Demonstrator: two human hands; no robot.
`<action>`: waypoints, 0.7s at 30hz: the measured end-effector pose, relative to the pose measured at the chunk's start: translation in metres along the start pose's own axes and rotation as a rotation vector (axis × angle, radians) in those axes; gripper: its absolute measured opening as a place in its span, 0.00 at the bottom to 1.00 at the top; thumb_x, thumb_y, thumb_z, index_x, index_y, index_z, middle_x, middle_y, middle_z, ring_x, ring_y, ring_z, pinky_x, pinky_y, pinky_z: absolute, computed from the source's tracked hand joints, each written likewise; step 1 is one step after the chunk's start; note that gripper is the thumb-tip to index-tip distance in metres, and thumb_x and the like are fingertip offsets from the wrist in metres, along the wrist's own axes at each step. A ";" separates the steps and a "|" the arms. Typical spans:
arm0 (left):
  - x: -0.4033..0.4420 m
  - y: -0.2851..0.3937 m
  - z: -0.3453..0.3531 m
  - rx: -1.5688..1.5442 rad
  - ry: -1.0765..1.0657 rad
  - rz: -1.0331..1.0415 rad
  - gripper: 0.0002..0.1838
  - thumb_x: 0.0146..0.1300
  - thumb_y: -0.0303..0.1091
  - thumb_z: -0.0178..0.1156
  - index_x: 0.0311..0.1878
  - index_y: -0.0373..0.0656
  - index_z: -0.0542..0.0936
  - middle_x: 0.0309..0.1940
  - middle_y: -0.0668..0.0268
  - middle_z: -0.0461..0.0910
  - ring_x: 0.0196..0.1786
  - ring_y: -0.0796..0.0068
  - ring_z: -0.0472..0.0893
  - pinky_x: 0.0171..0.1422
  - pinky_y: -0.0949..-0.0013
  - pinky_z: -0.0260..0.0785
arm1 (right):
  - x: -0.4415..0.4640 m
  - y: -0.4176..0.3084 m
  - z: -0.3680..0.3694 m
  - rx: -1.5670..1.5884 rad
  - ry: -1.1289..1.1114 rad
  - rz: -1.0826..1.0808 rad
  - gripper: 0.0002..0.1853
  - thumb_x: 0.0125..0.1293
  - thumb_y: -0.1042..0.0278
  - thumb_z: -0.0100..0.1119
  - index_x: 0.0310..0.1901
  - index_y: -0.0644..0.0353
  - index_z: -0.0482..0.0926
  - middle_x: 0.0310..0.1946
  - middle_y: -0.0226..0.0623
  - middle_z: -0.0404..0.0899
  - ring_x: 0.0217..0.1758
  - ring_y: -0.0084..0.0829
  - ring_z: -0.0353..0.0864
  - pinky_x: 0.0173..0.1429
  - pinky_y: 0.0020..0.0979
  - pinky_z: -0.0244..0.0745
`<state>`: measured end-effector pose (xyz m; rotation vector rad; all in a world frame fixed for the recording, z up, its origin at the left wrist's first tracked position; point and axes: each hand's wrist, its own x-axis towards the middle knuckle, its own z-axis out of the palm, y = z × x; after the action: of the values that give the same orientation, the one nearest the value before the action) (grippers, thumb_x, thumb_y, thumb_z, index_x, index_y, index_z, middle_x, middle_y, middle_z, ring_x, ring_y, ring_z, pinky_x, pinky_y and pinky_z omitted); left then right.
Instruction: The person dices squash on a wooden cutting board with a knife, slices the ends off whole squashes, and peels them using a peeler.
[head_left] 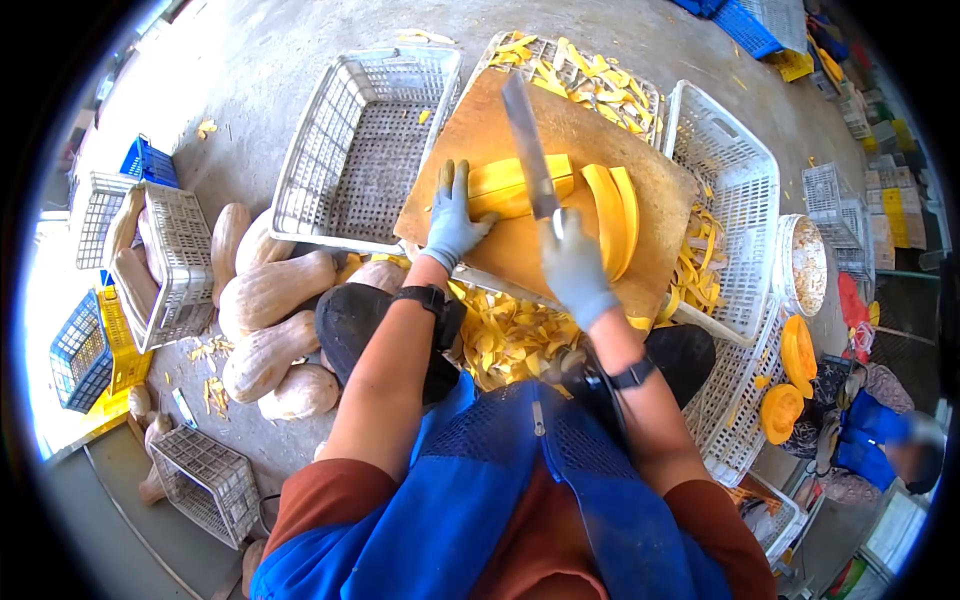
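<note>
A wooden cutting board (480, 125) lies tilted across the crates in front of me. On it rests a peeled yellow squash piece (500, 187), apparently split lengthwise. My left hand (455, 222), in a grey glove, lies at the piece's left end with fingers stretched and apart, the thumb touching its near side. In my gloved right hand (577, 268) is the handle of a long kitchen knife (526, 135). Its blade points away from me and crosses the right part of the piece; whether it has cut in, I cannot tell. Long squash slices (612, 215) lie right of the knife.
Left of the board stands a white crate (360, 190); another white crate (735, 185) is at right. Yellow peelings (515, 335) fill the space below the board. Whole squashes (270, 295) lie on the left floor. A person (870, 440) in blue sits at far right, near cut squash (782, 412).
</note>
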<state>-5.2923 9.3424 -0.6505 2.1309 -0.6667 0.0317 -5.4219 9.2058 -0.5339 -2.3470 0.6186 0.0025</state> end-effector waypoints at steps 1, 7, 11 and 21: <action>-0.004 -0.003 0.002 0.059 -0.017 0.008 0.46 0.48 0.39 0.68 0.69 0.43 0.56 0.68 0.48 0.56 0.70 0.45 0.54 0.72 0.54 0.52 | 0.010 0.018 0.027 -0.080 -0.062 0.018 0.17 0.66 0.56 0.49 0.43 0.65 0.67 0.31 0.60 0.78 0.37 0.59 0.78 0.42 0.53 0.71; -0.011 0.000 -0.004 0.191 0.008 -0.040 0.44 0.49 0.38 0.66 0.68 0.38 0.56 0.64 0.45 0.60 0.69 0.45 0.57 0.71 0.54 0.53 | 0.002 -0.010 -0.007 -0.071 -0.065 -0.046 0.18 0.67 0.56 0.46 0.44 0.65 0.67 0.30 0.60 0.78 0.37 0.59 0.78 0.43 0.52 0.72; -0.030 -0.009 0.002 0.211 0.083 -0.050 0.39 0.50 0.34 0.63 0.66 0.38 0.59 0.63 0.46 0.61 0.68 0.44 0.58 0.71 0.54 0.53 | -0.004 -0.006 0.040 -0.204 -0.187 -0.094 0.20 0.67 0.53 0.46 0.44 0.66 0.67 0.29 0.61 0.78 0.35 0.60 0.77 0.41 0.53 0.72; -0.043 0.057 0.005 0.492 -0.068 -0.061 0.45 0.47 0.55 0.65 0.70 0.68 0.58 0.72 0.48 0.47 0.73 0.41 0.45 0.69 0.31 0.34 | -0.022 0.047 0.015 -0.039 0.226 0.111 0.17 0.66 0.59 0.49 0.46 0.66 0.65 0.29 0.61 0.77 0.34 0.60 0.77 0.37 0.53 0.69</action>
<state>-5.3567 9.3313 -0.6217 2.6338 -0.6845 0.0985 -5.4594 9.1951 -0.5708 -2.3654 0.8659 -0.2050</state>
